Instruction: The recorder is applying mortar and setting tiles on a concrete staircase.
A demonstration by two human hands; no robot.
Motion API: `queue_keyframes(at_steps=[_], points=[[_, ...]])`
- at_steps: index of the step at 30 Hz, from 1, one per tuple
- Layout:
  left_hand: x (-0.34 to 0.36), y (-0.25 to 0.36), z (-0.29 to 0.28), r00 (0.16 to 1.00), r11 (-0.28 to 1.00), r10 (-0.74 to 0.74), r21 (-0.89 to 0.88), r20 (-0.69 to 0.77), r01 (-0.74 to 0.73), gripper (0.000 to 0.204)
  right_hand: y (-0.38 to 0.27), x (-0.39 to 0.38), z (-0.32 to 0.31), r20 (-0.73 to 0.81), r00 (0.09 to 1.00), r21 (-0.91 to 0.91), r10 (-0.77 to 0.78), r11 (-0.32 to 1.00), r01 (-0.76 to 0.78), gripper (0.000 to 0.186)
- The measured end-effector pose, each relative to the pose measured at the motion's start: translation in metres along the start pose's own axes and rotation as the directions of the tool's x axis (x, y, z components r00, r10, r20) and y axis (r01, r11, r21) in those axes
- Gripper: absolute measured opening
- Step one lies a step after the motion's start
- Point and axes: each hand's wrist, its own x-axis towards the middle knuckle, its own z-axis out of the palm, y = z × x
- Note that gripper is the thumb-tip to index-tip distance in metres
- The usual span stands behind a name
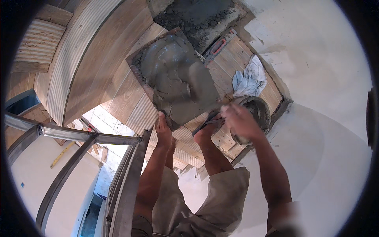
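A tile [139,81] lies tilted in front of me, its upper face spread with wet grey mortar [167,75]. My left hand [162,125] grips the near left edge of that tile, fingers closed around it. Off the tile's near right side, my right hand [240,118] is smeared by motion. I cannot make out whether its fingers hold a tool. Just beyond the right hand stands a bucket [269,114] with grey mortar inside, partly hidden by the hand and forearm. My sandalled foot [205,128] is close to the tile's near edge.
Dark mortar [197,15] covers a patch at the far side. A level [219,46] and a crumpled pale cloth [252,76] lie on the wood-look tiles, right of the mortared tile. A metal railing [128,181] rises at left, beside wood-look steps [100,55]. A white wall [316,67] borders the right.
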Motion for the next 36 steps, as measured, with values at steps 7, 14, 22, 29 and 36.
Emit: queue_keyframes(at_steps=[7,14,22,29,36], points=[[0.009,-0.028,-0.011,0.992,0.982,0.124,0.145,-0.013,-0.121,0.063,-0.032,0.041,-0.091,0.194,0.882,0.096,0.429,0.887,-0.452,0.047],[0.000,-0.004,0.013,0.990,0.998,0.067,-0.011,-0.126,-0.069,0.059,-0.057,0.044,-0.121,0.322,0.770,-0.251,0.550,0.834,-0.491,0.051],[0.000,-0.004,0.004,0.997,1.000,0.029,0.001,-0.071,-0.029,0.061,-0.013,-0.029,-0.076,0.319,0.787,-0.266,0.528,0.847,-0.460,0.049],[0.000,0.002,0.013,0.993,1.000,-0.002,-0.010,-0.115,0.001,0.062,0.084,-0.035,0.011,-0.128,0.978,-0.233,-0.166,0.963,0.133,0.040],[-0.012,0.024,0.033,0.998,0.989,-0.052,-0.143,-0.031,0.047,0.058,0.112,0.001,0.035,-0.268,0.948,-0.398,-0.170,0.916,0.052,0.049]])
